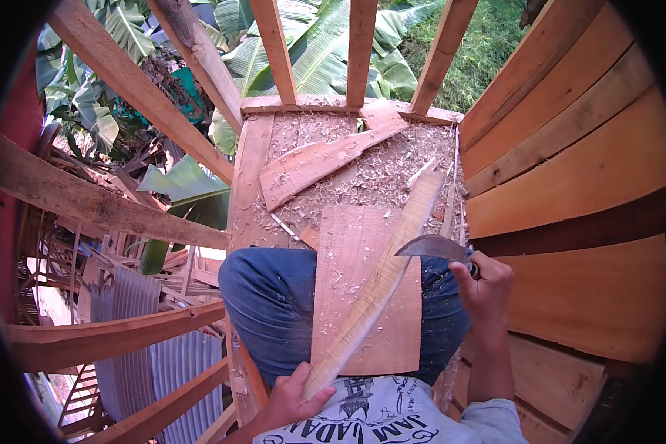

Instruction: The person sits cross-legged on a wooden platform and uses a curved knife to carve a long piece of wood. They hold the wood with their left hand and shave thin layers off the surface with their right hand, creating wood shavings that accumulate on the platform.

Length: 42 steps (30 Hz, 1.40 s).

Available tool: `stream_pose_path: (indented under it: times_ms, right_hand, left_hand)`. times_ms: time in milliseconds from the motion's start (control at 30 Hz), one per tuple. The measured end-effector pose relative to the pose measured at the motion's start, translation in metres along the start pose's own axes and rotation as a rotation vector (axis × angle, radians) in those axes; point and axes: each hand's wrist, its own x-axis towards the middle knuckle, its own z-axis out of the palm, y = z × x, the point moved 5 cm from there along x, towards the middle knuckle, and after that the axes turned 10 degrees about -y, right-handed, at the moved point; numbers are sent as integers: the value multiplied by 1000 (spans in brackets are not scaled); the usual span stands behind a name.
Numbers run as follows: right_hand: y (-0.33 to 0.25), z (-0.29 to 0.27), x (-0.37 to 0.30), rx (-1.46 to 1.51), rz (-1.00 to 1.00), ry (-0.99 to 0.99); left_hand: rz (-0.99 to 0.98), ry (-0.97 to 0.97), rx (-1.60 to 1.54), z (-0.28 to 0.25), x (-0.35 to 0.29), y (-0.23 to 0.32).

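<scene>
A long pale wood strip (377, 288) slants forward and right from the left hand (300, 396), which pinches its near end, over a flat board (340, 259). The right hand (485, 285), nearer the strip's middle, grips a curved knife (433, 246) pointing leftward across the strip's edge; whether they touch, I can't tell.
</scene>
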Motion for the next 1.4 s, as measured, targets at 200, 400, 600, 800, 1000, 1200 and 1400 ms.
stream_pose_path:
  times_ms: [200,400,600,800,1000,1200,1400]
  right_hand:
    - [-32,20,-15,-39,-195,-137]
    - [-24,23,-7,-98,-229,-54]
    - [12,10,12,-29,24,33]
    - [-30,26,-14,48,-95,-160]
    - [-18,39,-3,-78,-202,-89]
    - [-5,35,17,-107,-171,-2]
    - [20,32,22,-39,21,4]
  left_hand:
    - [48,30,-36,-1,1,2]
    - [29,6,-35,0,-2,2]
    - [15,-13,-49,4,-4,0]
    - [33,8,-85,4,1,-6]
    - [26,-16,-86,3,1,-2]
    - [17,-33,-81,7,-4,-11]
    - [-14,-63,-115,11,1,-7]
